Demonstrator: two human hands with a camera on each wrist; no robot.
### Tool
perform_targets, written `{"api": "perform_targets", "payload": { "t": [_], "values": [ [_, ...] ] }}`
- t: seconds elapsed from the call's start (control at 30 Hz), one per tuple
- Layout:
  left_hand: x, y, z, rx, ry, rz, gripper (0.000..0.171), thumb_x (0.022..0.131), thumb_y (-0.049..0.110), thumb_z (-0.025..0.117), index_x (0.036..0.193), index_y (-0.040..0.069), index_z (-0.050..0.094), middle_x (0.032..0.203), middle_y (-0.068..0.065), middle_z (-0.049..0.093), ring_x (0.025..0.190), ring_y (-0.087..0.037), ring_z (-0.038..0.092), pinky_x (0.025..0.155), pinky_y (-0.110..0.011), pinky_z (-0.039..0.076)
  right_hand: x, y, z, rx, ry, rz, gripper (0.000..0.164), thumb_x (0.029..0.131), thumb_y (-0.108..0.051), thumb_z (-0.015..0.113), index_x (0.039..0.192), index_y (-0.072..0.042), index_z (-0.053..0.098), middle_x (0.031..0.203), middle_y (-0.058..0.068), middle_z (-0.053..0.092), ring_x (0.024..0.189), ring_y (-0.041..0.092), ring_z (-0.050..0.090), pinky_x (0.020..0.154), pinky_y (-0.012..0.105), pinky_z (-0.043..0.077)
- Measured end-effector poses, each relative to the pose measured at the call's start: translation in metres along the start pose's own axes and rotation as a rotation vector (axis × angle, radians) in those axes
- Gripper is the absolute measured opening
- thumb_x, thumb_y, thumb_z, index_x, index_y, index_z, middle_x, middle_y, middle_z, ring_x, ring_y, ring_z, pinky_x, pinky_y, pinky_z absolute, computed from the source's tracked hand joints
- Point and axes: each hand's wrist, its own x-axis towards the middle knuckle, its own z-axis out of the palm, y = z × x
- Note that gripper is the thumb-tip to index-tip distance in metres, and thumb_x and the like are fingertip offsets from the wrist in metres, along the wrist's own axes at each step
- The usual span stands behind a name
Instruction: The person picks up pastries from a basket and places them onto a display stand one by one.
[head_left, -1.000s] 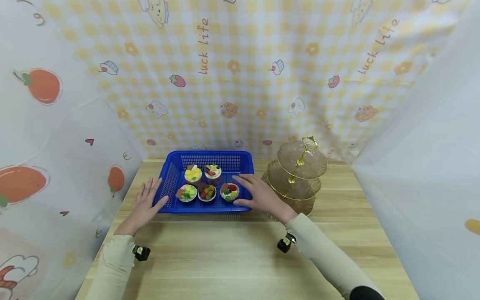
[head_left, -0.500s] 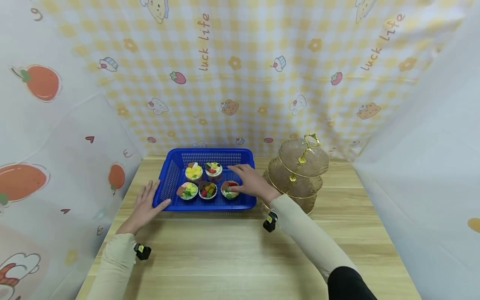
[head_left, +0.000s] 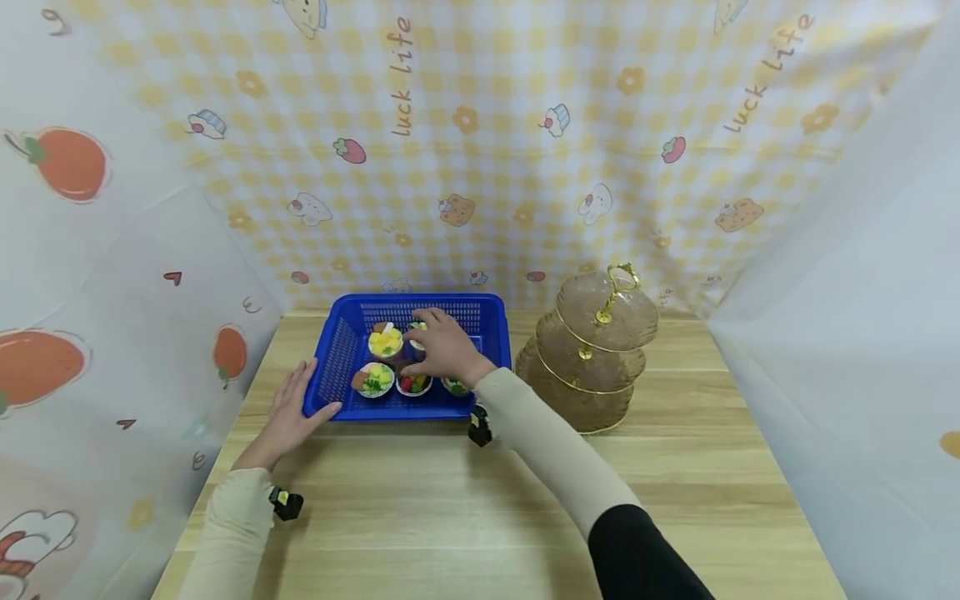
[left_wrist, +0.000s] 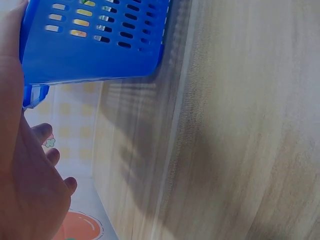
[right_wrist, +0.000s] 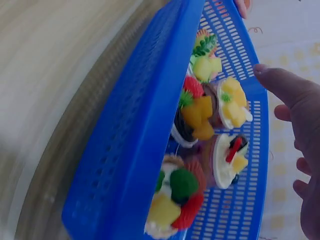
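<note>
A blue plastic basket [head_left: 506, 350] holds several toy fruit-topped cakes. My left hand [head_left: 287, 417] rests at its front left corner, thumb by the front rim and fingers along the left side. Above the cakes reaches my right hand [head_left: 448, 348], fingers spread and holding nothing. It partly covers the back right cake cup [right_wrist: 222, 160] and the front right tart [head_left: 454, 387] in the head view. The yellow-topped cup [head_left: 386, 342] stands at back left. In front are a green-and-yellow-topped cake [head_left: 375, 381] and a dark-cased fruit cake [head_left: 415, 385].
A three-tier clear cake stand [head_left: 606, 333] with gold rims and handle stands right of the basket. Both are on a wooden table [head_left: 420, 517], with a checked cloth [head_left: 495, 183] hanging behind and pale sheets at the sides.
My right hand has moved left, from the basket's right edge to over the middle of the cakes. My left hand has come up against the basket corner. The cakes keep their places.
</note>
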Motion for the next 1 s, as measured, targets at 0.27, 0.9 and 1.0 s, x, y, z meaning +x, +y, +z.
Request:
{"api": "perform_targets", "payload": {
  "t": [0.27, 0.9, 1.0],
  "values": [
    [0.001, 0.001, 0.0, -0.009, -0.015, -0.006, 0.101, 0.092, 0.054, 0.061, 0.161, 0.017, -0.003, 0.167, -0.021, -0.008, 0.151, -0.05, -0.008, 0.111, -0.079, 0.001, 0.021, -0.019, 0.009, -0.045, -0.029, 0.048, 0.056, 0.078, -0.066, 0.071, 0.121, -0.03, 0.071, 0.164, 0.001, 0.028, 0.155, 0.025, 0.018, 0.127, 0.047, 0.016],
    [0.003, -0.005, 0.002, -0.045, 0.028, 0.021, 0.098, 0.091, 0.048, 0.065, 0.161, 0.02, 0.001, 0.166, -0.023, 0.003, 0.15, -0.053, 0.001, 0.108, -0.082, 0.006, 0.065, -0.046, 0.014, -0.289, -0.277, -0.056, 0.059, 0.078, -0.062, 0.074, 0.131, -0.04, 0.06, 0.166, -0.005, 0.02, 0.157, 0.019, 0.011, 0.129, 0.043, 0.011],
    [0.004, -0.004, 0.003, -0.059, 0.026, 0.024, 0.098, 0.092, 0.046, 0.065, 0.161, 0.021, 0.001, 0.167, -0.022, 0.002, 0.15, -0.054, 0.0, 0.107, -0.082, 0.006, 0.069, -0.048, 0.016, -0.382, -0.31, -0.108, 0.083, 0.076, -0.064, 0.075, 0.148, -0.042, 0.04, 0.168, -0.006, 0.014, 0.157, 0.019, 0.007, 0.129, 0.043, 0.007]
  ]
}}
